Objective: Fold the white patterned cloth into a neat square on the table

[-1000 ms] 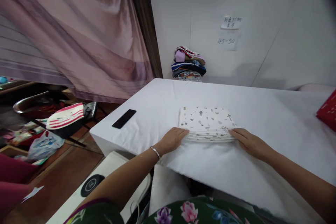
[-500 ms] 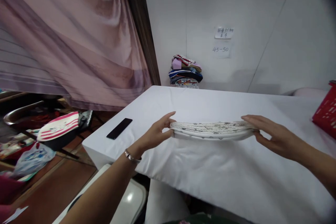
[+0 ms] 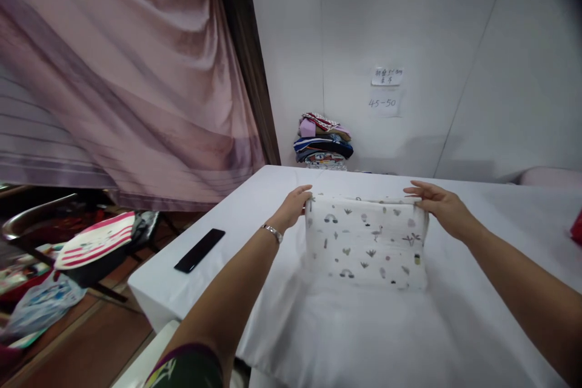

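Note:
A folded stack of white cloth (image 3: 366, 242) printed with small motifs stands on edge on the white table (image 3: 354, 333), its broad face turned towards me. My left hand (image 3: 294, 202) grips its top left corner. My right hand (image 3: 437, 202) holds the top right corner with the fingers laid over the upper edge. Both arms reach forward over the table.
A black phone (image 3: 200, 250) lies near the table's left edge. A pile of folded coloured clothes (image 3: 324, 140) sits at the far end by the wall. A pink curtain (image 3: 127, 73) hangs at left. Clutter with a striped item (image 3: 93, 241) covers the floor at left.
The stack lay flat on the table; both hands lifted it, carried it further away and tipped it upright onto its edge.

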Tool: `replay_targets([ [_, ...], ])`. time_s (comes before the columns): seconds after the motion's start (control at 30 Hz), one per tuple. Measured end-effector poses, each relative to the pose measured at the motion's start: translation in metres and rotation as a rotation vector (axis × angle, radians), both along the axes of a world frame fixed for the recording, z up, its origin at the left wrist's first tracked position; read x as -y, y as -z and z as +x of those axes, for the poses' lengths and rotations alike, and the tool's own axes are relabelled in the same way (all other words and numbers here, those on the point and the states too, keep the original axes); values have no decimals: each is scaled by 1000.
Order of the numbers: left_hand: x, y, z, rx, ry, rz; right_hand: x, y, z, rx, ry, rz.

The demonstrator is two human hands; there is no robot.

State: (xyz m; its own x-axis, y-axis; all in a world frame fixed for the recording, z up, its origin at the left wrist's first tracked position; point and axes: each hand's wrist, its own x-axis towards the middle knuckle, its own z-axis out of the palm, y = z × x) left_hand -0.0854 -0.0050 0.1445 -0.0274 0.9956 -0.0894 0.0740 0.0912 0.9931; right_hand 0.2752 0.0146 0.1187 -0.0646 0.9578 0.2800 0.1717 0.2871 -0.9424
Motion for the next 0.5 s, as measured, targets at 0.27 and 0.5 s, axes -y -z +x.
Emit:
replay_targets([
  [0.27,46,-42,-3,45,197,17,45,-54,39,121,46,-94],
  [0.5,23,12,0,-104,159,-164,15,-23,33,174,-85,-259],
])
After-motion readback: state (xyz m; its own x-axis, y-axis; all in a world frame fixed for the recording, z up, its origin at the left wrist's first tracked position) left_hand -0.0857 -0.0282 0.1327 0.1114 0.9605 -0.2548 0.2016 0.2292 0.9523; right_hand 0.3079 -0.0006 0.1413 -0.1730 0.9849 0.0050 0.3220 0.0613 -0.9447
